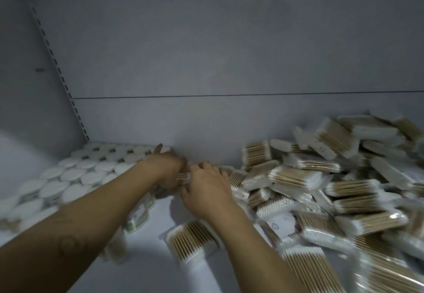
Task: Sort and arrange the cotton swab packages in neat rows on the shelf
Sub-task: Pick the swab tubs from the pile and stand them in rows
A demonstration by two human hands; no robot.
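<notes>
Left hand (167, 168) and right hand (206, 188) seemingly pinch one package (183, 177) (blurred) — tubs (68, 174) leftward, heap (321, 189) rightward.

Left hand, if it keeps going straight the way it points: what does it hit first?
Most likely the shelf's back panel. The left hand, gripping a swab package with the right hand, points backward beside the round white lids; depth is blurred, so the gap is unclear.

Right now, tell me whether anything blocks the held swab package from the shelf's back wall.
Nothing visible does. The left hand and right hand hold the swab package close against the back wall. The round white lids sit to its left, the loose heap to its right.
</notes>
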